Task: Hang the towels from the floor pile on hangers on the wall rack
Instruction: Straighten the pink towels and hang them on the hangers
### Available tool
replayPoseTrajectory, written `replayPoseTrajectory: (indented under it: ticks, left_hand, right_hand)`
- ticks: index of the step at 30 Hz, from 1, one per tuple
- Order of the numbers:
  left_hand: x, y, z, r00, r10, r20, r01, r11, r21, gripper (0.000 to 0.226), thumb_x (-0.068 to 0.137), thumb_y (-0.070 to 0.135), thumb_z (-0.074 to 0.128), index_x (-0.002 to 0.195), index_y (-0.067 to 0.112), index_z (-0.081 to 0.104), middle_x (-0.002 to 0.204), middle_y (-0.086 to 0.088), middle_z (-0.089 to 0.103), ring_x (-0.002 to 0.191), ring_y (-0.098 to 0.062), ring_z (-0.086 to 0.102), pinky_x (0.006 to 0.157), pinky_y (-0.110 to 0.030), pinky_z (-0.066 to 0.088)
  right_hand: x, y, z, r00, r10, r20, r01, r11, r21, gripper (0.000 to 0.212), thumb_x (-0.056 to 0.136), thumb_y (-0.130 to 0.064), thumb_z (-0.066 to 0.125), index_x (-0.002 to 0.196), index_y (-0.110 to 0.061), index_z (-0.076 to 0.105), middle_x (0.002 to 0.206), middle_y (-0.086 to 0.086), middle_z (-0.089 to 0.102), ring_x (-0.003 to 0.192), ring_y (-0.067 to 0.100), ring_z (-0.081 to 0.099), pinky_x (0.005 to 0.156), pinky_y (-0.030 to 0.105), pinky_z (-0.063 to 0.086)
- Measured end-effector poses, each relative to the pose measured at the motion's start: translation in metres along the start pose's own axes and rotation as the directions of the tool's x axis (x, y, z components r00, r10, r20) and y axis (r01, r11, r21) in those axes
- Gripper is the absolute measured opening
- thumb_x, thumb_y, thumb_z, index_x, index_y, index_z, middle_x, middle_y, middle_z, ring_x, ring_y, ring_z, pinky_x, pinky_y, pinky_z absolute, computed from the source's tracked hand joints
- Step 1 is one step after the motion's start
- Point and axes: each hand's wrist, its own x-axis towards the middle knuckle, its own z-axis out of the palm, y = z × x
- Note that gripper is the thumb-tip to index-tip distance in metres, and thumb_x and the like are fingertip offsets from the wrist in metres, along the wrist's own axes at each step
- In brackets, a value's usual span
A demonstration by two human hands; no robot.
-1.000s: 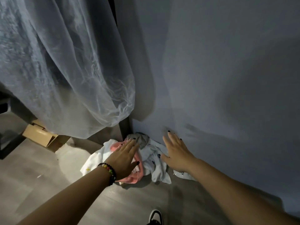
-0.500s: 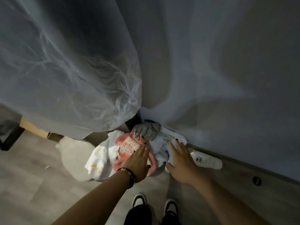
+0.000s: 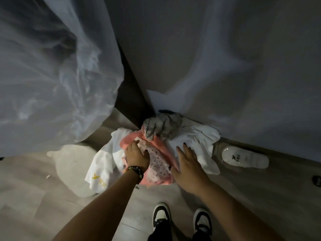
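- The wall [image 3: 225,58] fills the top of the view; no rack or hangers show, so no hung towel can be confirmed.
- The plastic sheet [image 3: 52,75] hangs at the left, above the floor [image 3: 26,197].
- The pile of towels [image 3: 156,145] lies on the floor in the corner, seemingly all yet to hang: a white towel [image 3: 102,164], a pink towel [image 3: 161,159] and a grey towel [image 3: 161,127] on top.
- A slipper [image 3: 245,158] lies beside the pile.
- The right hand [image 3: 188,164] hovers flat, fingers straight, over the pile.
- The left hand [image 3: 137,155] rests on the pink towel; fingers look curled in, but a grip is unclear.
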Motion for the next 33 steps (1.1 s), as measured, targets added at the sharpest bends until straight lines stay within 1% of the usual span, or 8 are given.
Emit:
replayPoseTrajectory:
  ticks: [5, 11, 15, 18, 21, 25, 29, 33]
  left_hand:
    - [0.049, -0.019, 0.029, 0.990, -0.142, -0.001, 0.141, 0.984, -0.108, 0.044, 0.088, 0.029, 0.056, 0.130, 0.017, 0.048, 0.136, -0.018, 0.048, 0.123, -0.039, 0.045, 0.103, -0.056, 0.040]
    - [0.061, -0.034, 0.042, 0.963, -0.265, -0.057, 0.254, 0.955, -0.150, 0.017, 0.084, 0.038, 0.061, 0.093, 0.024, 0.066, 0.105, -0.010, 0.069, 0.104, -0.034, 0.059, 0.099, -0.050, 0.043]
    - [0.024, -0.017, 0.022, 0.988, -0.123, -0.090, 0.099, 0.967, -0.234, 0.013, 0.086, 0.033, 0.060, 0.075, 0.027, 0.055, 0.087, 0.001, 0.066, 0.090, -0.031, 0.062, 0.096, -0.050, 0.044]
    - [-0.017, 0.004, -0.006, 0.992, 0.117, -0.042, -0.124, 0.939, -0.321, 0.014, 0.089, 0.025, 0.062, 0.080, 0.033, 0.056, 0.085, 0.017, 0.062, 0.085, -0.014, 0.062, 0.087, -0.031, 0.047]
    - [-0.059, 0.028, -0.039, 0.961, 0.267, 0.070, -0.204, 0.856, -0.475, 0.025, 0.088, 0.000, 0.062, 0.078, 0.022, 0.056, 0.076, 0.017, 0.063, 0.076, 0.002, 0.058, 0.070, -0.015, 0.042]
    - [-0.098, 0.053, -0.069, 0.915, 0.394, 0.082, -0.306, 0.815, -0.492, 0.012, 0.086, 0.024, 0.057, 0.083, 0.035, 0.055, 0.087, 0.017, 0.065, 0.084, -0.003, 0.058, 0.070, -0.014, 0.040]
    - [-0.115, 0.071, -0.082, 0.859, 0.512, 0.006, -0.461, 0.778, -0.427, 0.006, 0.090, 0.029, 0.052, 0.093, 0.029, 0.057, 0.095, 0.009, 0.063, 0.095, 0.001, 0.055, 0.076, -0.007, 0.037]
    - [-0.121, 0.086, -0.092, 0.828, 0.557, -0.062, -0.516, 0.714, -0.473, 0.013, 0.092, 0.020, 0.053, 0.090, 0.032, 0.056, 0.089, 0.018, 0.062, 0.090, 0.003, 0.057, 0.077, -0.005, 0.039]
  right_hand:
    - [0.013, 0.023, 0.021, 0.999, 0.018, 0.034, -0.019, 1.000, 0.007, 0.072, 0.097, -0.035, 0.049, 0.153, -0.018, 0.007, 0.161, 0.005, -0.007, 0.148, 0.025, -0.007, 0.118, 0.036, 0.008]
    - [0.001, 0.031, 0.035, 0.994, 0.082, 0.067, -0.093, 0.979, 0.184, 0.067, 0.096, -0.029, 0.052, 0.151, -0.021, 0.014, 0.159, 0.004, 0.008, 0.146, 0.026, 0.005, 0.118, 0.039, 0.017]
    - [-0.007, 0.024, 0.027, 0.996, 0.091, 0.014, -0.092, 0.970, 0.223, 0.064, 0.095, -0.025, 0.052, 0.149, -0.017, 0.018, 0.153, 0.004, 0.020, 0.142, 0.023, 0.016, 0.113, 0.035, 0.024]
    - [-0.015, 0.018, 0.017, 0.992, 0.058, -0.110, -0.025, 0.959, 0.283, 0.061, 0.094, -0.024, 0.055, 0.147, -0.015, 0.026, 0.151, 0.003, 0.028, 0.140, 0.016, 0.025, 0.112, 0.028, 0.026]
    - [-0.030, 0.009, -0.002, 0.954, 0.000, -0.299, 0.135, 0.893, 0.429, 0.044, 0.095, -0.015, 0.053, 0.137, -0.019, 0.044, 0.140, -0.005, 0.047, 0.131, 0.005, 0.041, 0.110, 0.025, 0.035]
    - [-0.047, -0.004, -0.043, 0.885, -0.020, -0.465, 0.315, 0.760, 0.568, 0.038, 0.090, -0.014, 0.044, 0.125, -0.025, 0.054, 0.124, -0.017, 0.059, 0.119, -0.002, 0.051, 0.099, 0.016, 0.041]
    - [-0.051, -0.009, -0.077, 0.872, -0.148, -0.467, 0.405, 0.753, 0.518, 0.051, 0.086, -0.007, 0.045, 0.134, -0.024, 0.048, 0.136, -0.016, 0.049, 0.131, -0.001, 0.040, 0.107, 0.019, 0.035]
    - [-0.046, -0.008, -0.084, 0.924, -0.262, -0.280, 0.367, 0.814, 0.451, 0.049, 0.081, -0.014, 0.056, 0.125, -0.034, 0.055, 0.136, -0.012, 0.045, 0.134, 0.005, 0.035, 0.110, 0.028, 0.034]
